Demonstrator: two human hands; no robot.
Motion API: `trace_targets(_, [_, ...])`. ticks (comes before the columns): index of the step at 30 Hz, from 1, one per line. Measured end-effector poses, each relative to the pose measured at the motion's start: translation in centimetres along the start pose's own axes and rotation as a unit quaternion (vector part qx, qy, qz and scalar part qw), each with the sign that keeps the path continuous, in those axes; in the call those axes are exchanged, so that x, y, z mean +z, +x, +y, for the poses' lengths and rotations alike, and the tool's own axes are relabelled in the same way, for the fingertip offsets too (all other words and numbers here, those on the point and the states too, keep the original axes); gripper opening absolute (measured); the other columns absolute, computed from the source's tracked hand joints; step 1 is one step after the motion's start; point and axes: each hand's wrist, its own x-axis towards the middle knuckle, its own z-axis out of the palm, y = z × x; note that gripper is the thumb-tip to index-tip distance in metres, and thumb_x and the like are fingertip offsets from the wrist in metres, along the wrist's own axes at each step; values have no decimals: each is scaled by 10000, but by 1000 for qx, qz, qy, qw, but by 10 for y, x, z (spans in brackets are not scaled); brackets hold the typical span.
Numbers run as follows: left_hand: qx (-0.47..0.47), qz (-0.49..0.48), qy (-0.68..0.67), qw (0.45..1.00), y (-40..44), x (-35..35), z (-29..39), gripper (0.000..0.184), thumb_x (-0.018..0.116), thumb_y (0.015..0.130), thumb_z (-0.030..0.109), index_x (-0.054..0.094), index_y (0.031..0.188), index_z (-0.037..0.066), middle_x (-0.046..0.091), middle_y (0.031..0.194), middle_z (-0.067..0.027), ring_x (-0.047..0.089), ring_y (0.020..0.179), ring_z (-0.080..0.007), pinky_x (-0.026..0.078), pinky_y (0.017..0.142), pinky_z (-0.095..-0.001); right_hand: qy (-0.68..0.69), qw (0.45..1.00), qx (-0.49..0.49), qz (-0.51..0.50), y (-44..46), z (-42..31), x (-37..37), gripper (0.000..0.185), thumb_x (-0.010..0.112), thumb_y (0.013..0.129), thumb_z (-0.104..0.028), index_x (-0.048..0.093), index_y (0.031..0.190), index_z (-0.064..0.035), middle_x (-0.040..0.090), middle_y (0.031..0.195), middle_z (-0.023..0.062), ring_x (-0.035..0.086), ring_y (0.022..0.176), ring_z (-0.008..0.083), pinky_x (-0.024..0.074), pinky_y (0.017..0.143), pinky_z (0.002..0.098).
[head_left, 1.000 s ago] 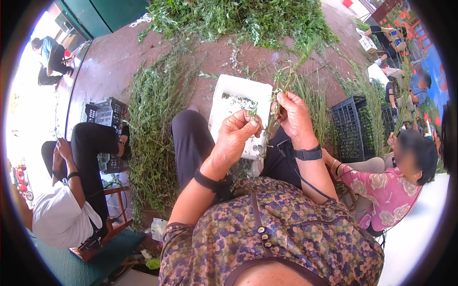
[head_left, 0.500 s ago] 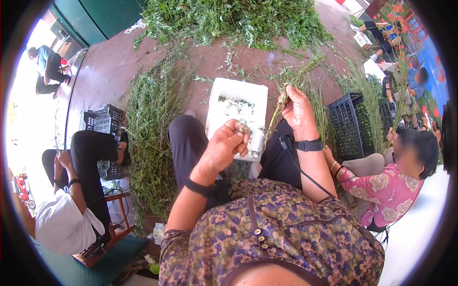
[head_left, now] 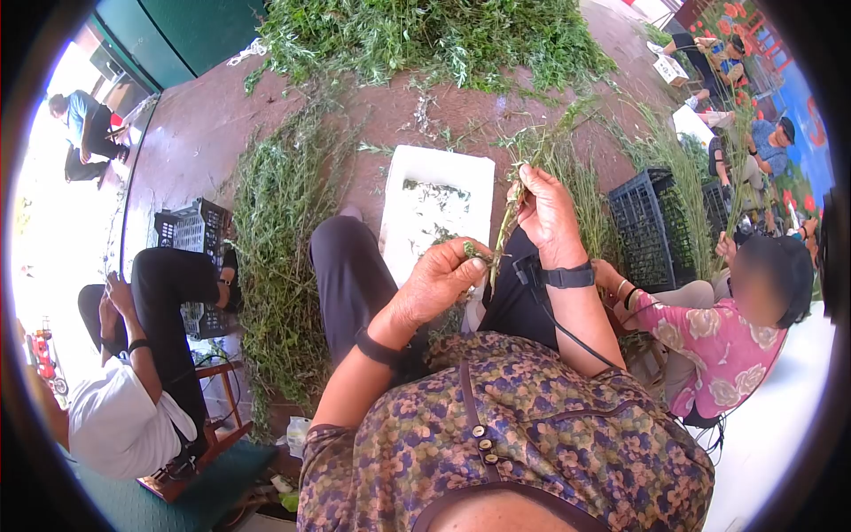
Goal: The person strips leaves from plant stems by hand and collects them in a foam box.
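Note:
My right hand is closed round a green leafy stem. The stem's bushy top reaches up and away past the fingers, and its bare lower end points down toward my lap. Close to that lower end, my left hand pinches a small bit of green leaf between thumb and forefinger. Whether these fingers also touch the stem I cannot tell. Between my knees stands a white foam box with loose picked leaves inside. My left hand is just over its near edge.
A large heap of leafy stems lies ahead, and a long pile runs along my left. Black crates stand at right, a grey crate at left. Seated people flank me, one in a pink flowered top, one in a white shirt.
My left hand has moved from over the box toward me and right, to the stem's lower end. My right hand has shifted slightly, and the stem stands more upright.

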Motion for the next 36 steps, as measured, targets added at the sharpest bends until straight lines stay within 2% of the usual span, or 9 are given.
trace_targets(5, [65,54,137,987,6,1,-15,116,524,918,140,555,857,45,451,637,38,391,619,-51,373,560,-229,44,999,23,17,7,6,-5,76,609,861,-135,616,806,-82,611,678,4,566,534,95,448,462,219])
trace_targets(11, [103,105,258,955,8,-1,-13,30,530,855,33,551,835,31,494,640,-40,420,615,-78,395,560,-263,52,996,55,43,22,21,-21,57,617,848,-118,621,830,-64,602,681,11,558,531,124,454,458,260])
trace_targets(14, [97,87,261,957,-1,2,-2,39,533,883,48,555,859,28,419,620,14,346,606,-50,321,525,-231,81,992,53,78,33,23,-27,67,614,851,-115,599,802,-73,582,665,7,542,529,117,453,457,252])
trace_targets(16, [136,81,262,952,-6,0,-9,18,540,851,31,549,840,20,448,609,-35,400,566,-111,353,521,-274,135,982,19,129,50,10,-50,92,610,856,-120,585,775,-84,575,651,7,535,523,114,454,457,242])
trace_targets(22, [92,20,442,892,-4,-30,-36,89,563,774,54,503,770,-11,526,700,-256,504,671,-443,421,574,-427,101,991,-2,-84,58,12,-54,71,612,841,-106,591,793,-59,600,674,31,584,623,155,502,593,286])
trace_targets(26, [45,-34,550,833,2,-32,-82,132,529,802,128,529,736,14,548,639,-226,560,644,-425,452,562,-457,30,991,1,-127,49,22,-59,96,599,861,-143,615,901,-57,622,805,39,603,745,158,496,684,311])
trace_targets(29, [17,-101,686,720,11,-49,-122,158,503,805,175,574,719,62,612,654,-170,623,607,-348,487,538,-485,-12,982,-31,-187,60,30,-58,166,574,882,-168,607,1000,-55,630,830,43,609,783,169,485,737,315])
trace_targets(33, [-7,-225,701,677,19,-61,-160,147,504,790,177,583,776,53,606,696,-163,623,657,-320,494,590,-472,-4,968,-65,-243,55,16,-41,214,576,877,-174,598,1042,-39,640,872,87,611,866,223,467,818,356])
trace_targets(36, [123,-55,766,629,8,-53,-148,157,496,801,167,568,843,33,594,749,-154,613,704,-297,488,620,-448,15,960,-74,-271,49,15,-30,222,572,877,-159,594,1057,-32,646,884,109,608,902,251,452,859,373])
